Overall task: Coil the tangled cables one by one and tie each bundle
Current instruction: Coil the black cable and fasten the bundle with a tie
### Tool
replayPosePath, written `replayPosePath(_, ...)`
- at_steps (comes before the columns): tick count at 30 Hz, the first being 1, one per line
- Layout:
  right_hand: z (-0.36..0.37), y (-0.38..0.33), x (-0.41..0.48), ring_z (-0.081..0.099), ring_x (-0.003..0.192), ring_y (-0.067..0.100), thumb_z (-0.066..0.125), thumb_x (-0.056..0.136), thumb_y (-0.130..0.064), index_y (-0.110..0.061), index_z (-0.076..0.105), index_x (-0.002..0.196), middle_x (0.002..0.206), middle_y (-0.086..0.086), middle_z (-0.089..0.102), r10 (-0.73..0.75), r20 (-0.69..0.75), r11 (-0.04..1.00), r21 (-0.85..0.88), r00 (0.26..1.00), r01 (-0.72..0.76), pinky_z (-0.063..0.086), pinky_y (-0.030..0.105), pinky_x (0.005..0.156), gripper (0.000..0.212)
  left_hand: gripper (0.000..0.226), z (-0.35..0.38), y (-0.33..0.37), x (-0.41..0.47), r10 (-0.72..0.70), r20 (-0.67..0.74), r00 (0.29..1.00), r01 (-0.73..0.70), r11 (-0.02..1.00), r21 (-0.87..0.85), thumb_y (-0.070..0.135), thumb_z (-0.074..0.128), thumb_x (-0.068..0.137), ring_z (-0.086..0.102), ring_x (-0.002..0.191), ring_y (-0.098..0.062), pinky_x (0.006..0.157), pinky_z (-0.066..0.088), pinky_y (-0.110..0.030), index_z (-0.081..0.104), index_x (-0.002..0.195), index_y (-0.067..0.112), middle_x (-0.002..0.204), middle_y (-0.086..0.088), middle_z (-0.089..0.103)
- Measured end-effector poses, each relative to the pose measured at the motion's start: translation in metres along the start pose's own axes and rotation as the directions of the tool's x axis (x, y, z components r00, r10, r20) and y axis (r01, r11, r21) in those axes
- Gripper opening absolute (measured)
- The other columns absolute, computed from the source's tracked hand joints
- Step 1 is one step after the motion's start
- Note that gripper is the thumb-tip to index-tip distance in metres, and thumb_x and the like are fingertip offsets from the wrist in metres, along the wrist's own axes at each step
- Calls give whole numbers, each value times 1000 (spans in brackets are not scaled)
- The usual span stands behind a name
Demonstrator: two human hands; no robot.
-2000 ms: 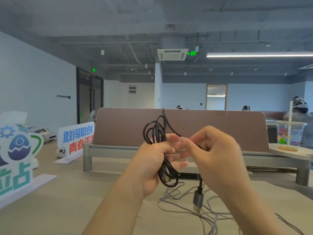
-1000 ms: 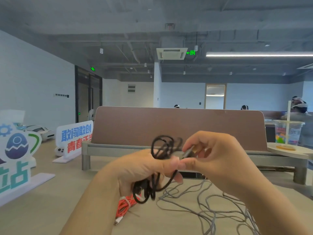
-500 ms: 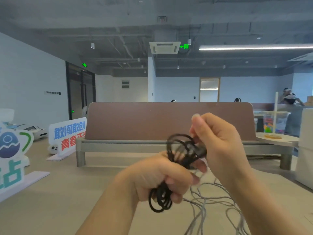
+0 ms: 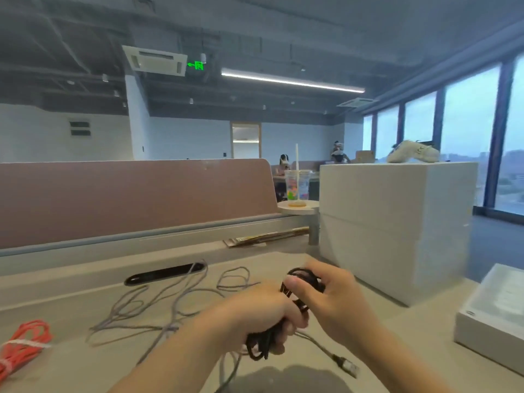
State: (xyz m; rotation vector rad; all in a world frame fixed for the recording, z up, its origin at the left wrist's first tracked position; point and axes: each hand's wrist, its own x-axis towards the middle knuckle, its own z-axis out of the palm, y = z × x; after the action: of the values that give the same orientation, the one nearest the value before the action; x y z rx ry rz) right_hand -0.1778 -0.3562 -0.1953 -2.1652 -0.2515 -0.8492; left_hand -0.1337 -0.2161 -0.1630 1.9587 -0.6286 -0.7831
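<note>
Over the surface (image 4: 71,364), the left hand (image 4: 255,316) is clenching its grip round the coiled black cable (image 4: 256,348), the right hand (image 4: 334,299) pinching its top loops — squeezing tight should ease tying.

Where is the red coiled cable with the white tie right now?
In the head view, the red coiled cable lies on the beige desk at the far left edge, left of the loose grey braided cable.
</note>
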Motion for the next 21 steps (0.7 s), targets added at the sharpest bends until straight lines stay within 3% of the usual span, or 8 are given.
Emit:
replayPosePath(3, -8, 51, -5, 56, 61, 11, 62, 85, -37, -21, 67, 70, 63, -3, 65, 133, -135, 981, -125, 982, -150, 42, 23, 56, 23, 12, 26, -12, 42, 157, -218, 963, -76, 938, 339, 30, 60, 89, 58, 64, -15, 62, 44, -27, 58, 78, 24, 72, 1, 61)
replayPosePath(5, -13, 81, -3, 53, 58, 11, 62, 84, -39, -12, 68, 72, 65, 3, 65, 227, -139, 955, -160, 964, -248, 37, 17, 54, 30, 13, 43, -21, 66, 259, -270, 927, -74, 835, 546, 40, 54, 92, 63, 86, -18, 69, 43, -28, 58, 94, 28, 87, 2, 65)
replayPosePath(9, -6, 118, 8, 46, 55, 8, 65, 80, -43, -10, 67, 73, 61, -3, 54, 285, -32, 932, -225, 958, -284, 35, 16, 51, 33, 32, 61, -37, 101, 331, -297, 896, -35, 718, 696, 37, 41, 98, 60, 107, -21, 86, 45, -30, 53, 123, 20, 115, -3, 65)
replayPosePath(12, -5, 135, 16, 44, 54, 8, 52, 82, -60, -11, 58, 63, 56, -5, 48, 414, -104, 909, 92, 904, -406, 34, 20, 55, 53, 31, 62, -49, 116, 334, -326, 884, -9, 710, 704, 39, 37, 99, 60, 99, -18, 84, 46, -28, 55, 116, 19, 110, -1, 64)
replayPosePath(14, -18, 149, 21, 49, 61, 15, 40, 89, -58, -11, 58, 66, 62, -1, 53, 562, -240, 812, 344, 791, -472, 38, 28, 62, 55, 32, 62, -53, 119, 314, -356, 880, 8, 740, 673, 41, 35, 100, 56, 89, -14, 81, 47, -25, 54, 111, 20, 103, 2, 62)
replayPosePath(16, -34, 169, 21, 55, 69, 21, 44, 92, -49, -12, 61, 71, 70, 3, 61, 570, -334, 805, 42, 751, -592, 42, 32, 64, 46, 32, 59, -57, 121, 299, -405, 864, -2, 807, 591, 41, 35, 100, 56, 86, -11, 77, 46, -23, 57, 107, 20, 97, 5, 62)
replayPosePath(18, -37, 182, 19, 60, 74, 20, 55, 85, -47, -17, 67, 79, 77, 0, 66, 576, -238, 707, -334, 782, -623, 45, 29, 65, 33, 30, 54, -58, 123, 283, -471, 835, -44, 889, 457, 39, 35, 100, 55, 78, -7, 66, 42, -19, 58, 95, 21, 86, 7, 61)
replayPosePath(21, -28, 183, 22, 61, 74, 16, 58, 85, -43, -20, 64, 83, 77, -4, 65, 606, -96, 682, -449, 790, -578, 47, 29, 63, 24, 33, 49, -63, 128, 213, -539, 815, -111, 970, 215, 37, 37, 99, 52, 61, -9, 56, 40, -21, 57, 80, 19, 68, 5, 56)
